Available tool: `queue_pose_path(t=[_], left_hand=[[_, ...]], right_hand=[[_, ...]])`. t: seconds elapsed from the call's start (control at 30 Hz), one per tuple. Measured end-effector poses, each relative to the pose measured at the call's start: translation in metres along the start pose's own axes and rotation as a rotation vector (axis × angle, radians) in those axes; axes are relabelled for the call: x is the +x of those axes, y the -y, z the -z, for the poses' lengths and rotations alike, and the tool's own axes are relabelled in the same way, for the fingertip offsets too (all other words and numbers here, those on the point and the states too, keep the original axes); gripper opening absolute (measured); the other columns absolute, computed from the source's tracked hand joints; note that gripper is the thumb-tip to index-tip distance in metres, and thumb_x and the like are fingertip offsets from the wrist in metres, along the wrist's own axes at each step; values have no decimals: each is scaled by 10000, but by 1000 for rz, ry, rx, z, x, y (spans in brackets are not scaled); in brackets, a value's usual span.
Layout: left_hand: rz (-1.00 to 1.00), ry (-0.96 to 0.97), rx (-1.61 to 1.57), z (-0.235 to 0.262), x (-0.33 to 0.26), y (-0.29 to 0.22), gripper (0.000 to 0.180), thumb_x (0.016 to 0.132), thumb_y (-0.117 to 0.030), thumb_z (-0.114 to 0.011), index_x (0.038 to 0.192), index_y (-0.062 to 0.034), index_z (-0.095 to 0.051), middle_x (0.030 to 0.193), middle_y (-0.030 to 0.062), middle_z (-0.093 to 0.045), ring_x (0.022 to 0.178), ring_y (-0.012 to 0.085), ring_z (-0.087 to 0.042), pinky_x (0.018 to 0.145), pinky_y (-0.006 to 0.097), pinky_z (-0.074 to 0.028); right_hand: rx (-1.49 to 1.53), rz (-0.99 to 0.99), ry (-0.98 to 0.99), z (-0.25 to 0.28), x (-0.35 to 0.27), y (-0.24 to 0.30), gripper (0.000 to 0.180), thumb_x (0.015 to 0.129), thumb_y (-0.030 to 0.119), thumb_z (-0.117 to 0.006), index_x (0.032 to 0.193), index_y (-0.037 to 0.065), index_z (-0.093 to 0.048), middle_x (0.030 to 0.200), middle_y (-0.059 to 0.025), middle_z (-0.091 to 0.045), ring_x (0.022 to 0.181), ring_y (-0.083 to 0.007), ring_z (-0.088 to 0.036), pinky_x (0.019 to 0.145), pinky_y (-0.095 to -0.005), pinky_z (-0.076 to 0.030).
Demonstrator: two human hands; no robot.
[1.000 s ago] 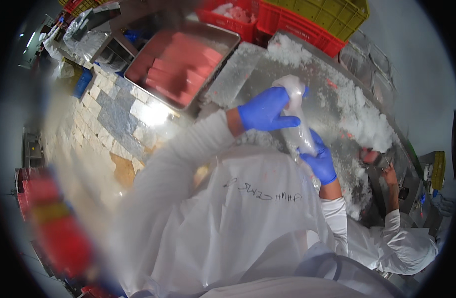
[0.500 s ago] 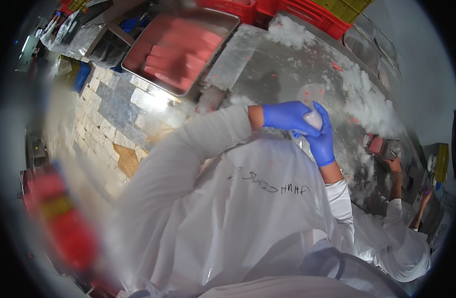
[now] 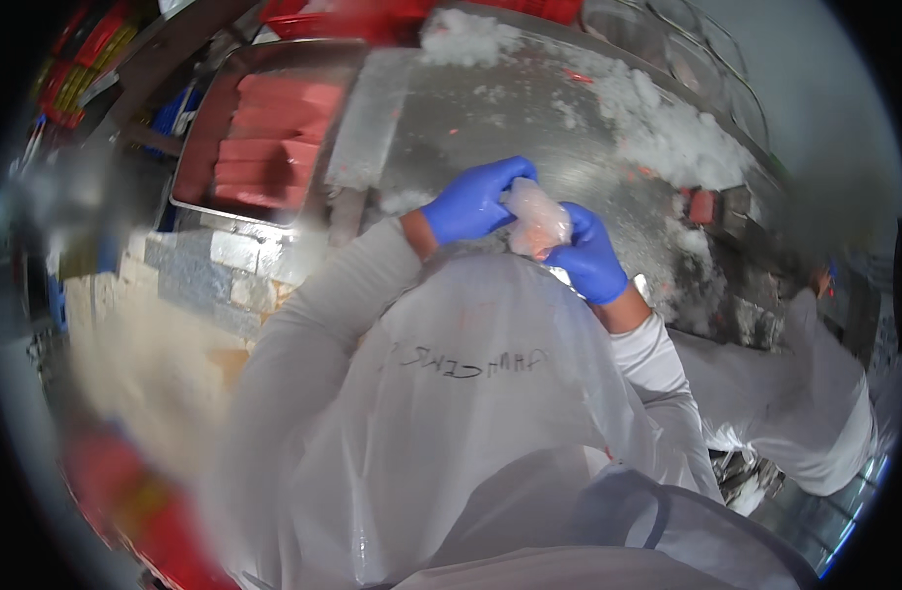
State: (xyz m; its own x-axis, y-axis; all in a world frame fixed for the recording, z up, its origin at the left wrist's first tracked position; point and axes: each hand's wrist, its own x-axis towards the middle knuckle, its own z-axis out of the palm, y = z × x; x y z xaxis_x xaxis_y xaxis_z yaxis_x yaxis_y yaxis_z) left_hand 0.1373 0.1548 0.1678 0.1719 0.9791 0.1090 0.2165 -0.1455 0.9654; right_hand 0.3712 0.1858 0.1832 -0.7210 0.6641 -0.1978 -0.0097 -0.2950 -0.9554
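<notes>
A crumpled, translucent plastic bag (image 3: pixel 541 216) with pinkish patches is stretched between my two blue-gloved hands, in front of my white apron. My left hand (image 3: pixel 475 202) pinches its upper left side. On the lower right side, my right hand (image 3: pixel 590 258) has its fingers closed on the bag's edge. Whether anything is inside the bag, I cannot tell. Both hands are just above the near edge of a wet metal table (image 3: pixel 510 118).
Left of the table, a metal tray (image 3: pixel 187 177) holds several pink-red slabs (image 3: pixel 274 128). Crushed ice (image 3: pixel 682 138) lies along the table's far side, with red crates (image 3: pixel 352 22) behind. A small red block (image 3: pixel 703 206) lies at right, near a white-clad co-worker (image 3: pixel 795 383).
My hands have moved apart, and the bag, bunched up before, is spread between them. My view has turned. The co-worker's hand no longer shows beside the red block.
</notes>
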Motion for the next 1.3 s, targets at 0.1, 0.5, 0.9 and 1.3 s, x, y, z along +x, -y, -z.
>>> queue_pose_path(t=[0.1,0.5,0.9,1.3], left_hand=[[107,84,92,-4,2,7,445,829,-104,-798,1243,-39,-649,1037,130,-722,993,242,-718,890,379,-548],[50,264,-78,-7,19,-7,604,928,-182,-807,1467,-76,-558,1308,42,-643,1159,170,-628,1027,370,-523],[340,331,-89,-38,10,76,383,998,-217,-749,1328,-46,-658,1173,26,-689,1054,111,-621,928,291,-513],[442,429,143,-113,108,92,314,998,-241,-735,1211,-16,-686,1050,64,-702,949,140,-638,883,314,-522]], right_hand=[[233,-32,64,18,3,-17,538,769,41,-757,1292,29,-631,1189,-57,-700,1085,-148,-664,982,-321,-524],[-570,807,-575,113,-50,107,682,875,238,-812,1471,51,-538,1373,-121,-629,1277,-246,-590,1097,-400,-470],[-1478,-643,-82,361,-33,-82,873,872,721,-701,1499,128,-576,1558,-178,-548,1404,-355,-554,1190,-472,-423],[-105,-315,-869,332,-105,-235,546,931,366,-751,1396,111,-621,1190,-100,-732,1037,-266,-713,935,-415,-561]])
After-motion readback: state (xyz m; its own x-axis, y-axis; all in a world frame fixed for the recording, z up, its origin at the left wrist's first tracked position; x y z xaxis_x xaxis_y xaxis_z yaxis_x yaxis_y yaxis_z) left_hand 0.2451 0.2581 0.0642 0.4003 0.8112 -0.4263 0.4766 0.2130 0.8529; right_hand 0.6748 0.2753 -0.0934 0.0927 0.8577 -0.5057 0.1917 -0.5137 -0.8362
